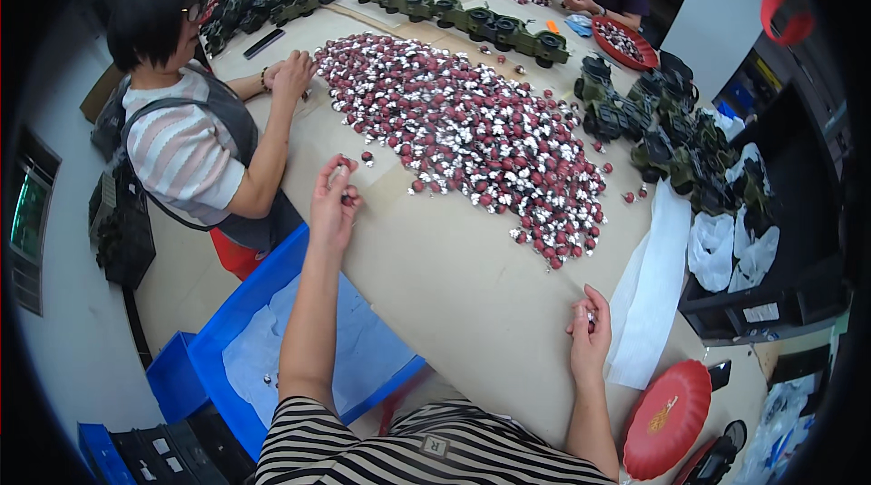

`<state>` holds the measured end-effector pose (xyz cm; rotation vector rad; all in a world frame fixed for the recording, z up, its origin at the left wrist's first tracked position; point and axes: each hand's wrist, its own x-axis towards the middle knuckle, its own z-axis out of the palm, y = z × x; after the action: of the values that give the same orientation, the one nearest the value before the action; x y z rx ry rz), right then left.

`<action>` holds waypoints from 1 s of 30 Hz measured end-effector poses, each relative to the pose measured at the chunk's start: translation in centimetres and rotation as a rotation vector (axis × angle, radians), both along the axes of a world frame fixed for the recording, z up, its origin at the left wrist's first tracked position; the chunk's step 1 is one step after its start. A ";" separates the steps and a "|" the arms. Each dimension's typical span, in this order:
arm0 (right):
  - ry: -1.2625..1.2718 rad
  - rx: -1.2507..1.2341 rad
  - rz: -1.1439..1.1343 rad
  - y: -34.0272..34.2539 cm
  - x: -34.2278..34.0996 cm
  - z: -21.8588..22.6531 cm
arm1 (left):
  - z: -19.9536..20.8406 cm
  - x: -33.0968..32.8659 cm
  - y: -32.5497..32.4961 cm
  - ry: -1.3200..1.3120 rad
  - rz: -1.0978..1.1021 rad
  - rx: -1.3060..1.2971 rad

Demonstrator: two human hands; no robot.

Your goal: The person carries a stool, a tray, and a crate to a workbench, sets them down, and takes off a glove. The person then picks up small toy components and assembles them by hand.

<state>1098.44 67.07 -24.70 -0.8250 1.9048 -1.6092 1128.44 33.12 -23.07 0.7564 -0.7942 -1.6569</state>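
A wide heap of small round maroon-and-silver pieces [463, 127] covers the middle of the table [408, 249]. My left hand [330, 220] is raised near the heap's left edge, its fingers curled around a dark red piece [347, 200]. A loose piece [366, 157] lies on the table just beyond it. Over the table's near right side, my right hand [592, 344] is closed, with a small silver-and-red piece [592, 317] showing between its fingers. Below my left forearm stands a blue bin [238, 303] with a white lining and a few small pieces inside.
A co-worker [195, 122] at the left reaches to the heap; others work at the far end. Green toy vehicles [508, 31] line the back and right. White cloth [649, 285], a red plate [667, 421] and a black crate [771, 303] lie to my right.
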 end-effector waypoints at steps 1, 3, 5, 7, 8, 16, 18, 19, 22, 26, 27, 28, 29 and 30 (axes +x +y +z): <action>0.004 0.000 0.014 0.0 0.1 -0.1 | -0.4 1.3 -1.4 -0.011 0.065 -0.013; 0.024 0.024 -0.018 -0.2 0.4 -0.3 | -0.6 2.3 -3.6 -0.031 0.163 -0.025; 0.035 0.033 -0.027 0.0 0.3 -0.4 | -1.6 2.3 -4.8 -0.056 0.200 -0.034; 0.053 0.037 -0.049 0.1 0.4 -0.5 | -2.9 2.1 -5.3 -0.078 0.233 -0.021; 0.053 0.040 -0.041 0.0 0.5 -0.3 | -3.1 1.8 -5.4 -0.079 0.241 -0.018; 0.097 0.061 -0.045 -0.6 1.0 0.3 | -1.8 1.7 -4.7 -0.043 0.303 -0.055; 0.101 0.067 -0.042 -0.7 1.2 0.4 | -2.0 1.9 -4.8 -0.058 0.287 -0.050; 0.107 0.074 -0.049 -0.7 1.3 0.5 | -2.1 1.9 -4.8 -0.058 0.291 -0.047; 0.120 0.080 -0.053 -0.7 1.3 0.5 | -2.2 1.9 -4.9 -0.050 0.283 -0.045; 0.124 0.071 -0.054 -0.8 1.4 0.5 | -2.3 2.0 -5.0 -0.054 0.269 -0.066; 0.125 0.072 -0.054 -0.8 1.4 0.5 | -2.3 2.0 -5.0 -0.055 0.270 -0.065; 0.130 0.074 -0.052 -0.8 1.3 0.6 | -2.3 1.9 -4.9 -0.055 0.270 -0.065; 0.136 0.075 -0.050 -0.7 1.3 0.7 | -2.3 1.9 -4.9 -0.059 0.270 -0.066; 0.136 0.075 -0.050 -0.8 1.4 0.7 | -2.2 1.8 -4.9 -0.062 0.269 -0.068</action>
<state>1099.82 66.29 -23.97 -0.8814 2.0818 -1.5353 1130.28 28.22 -25.32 0.8316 -0.7526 -1.3655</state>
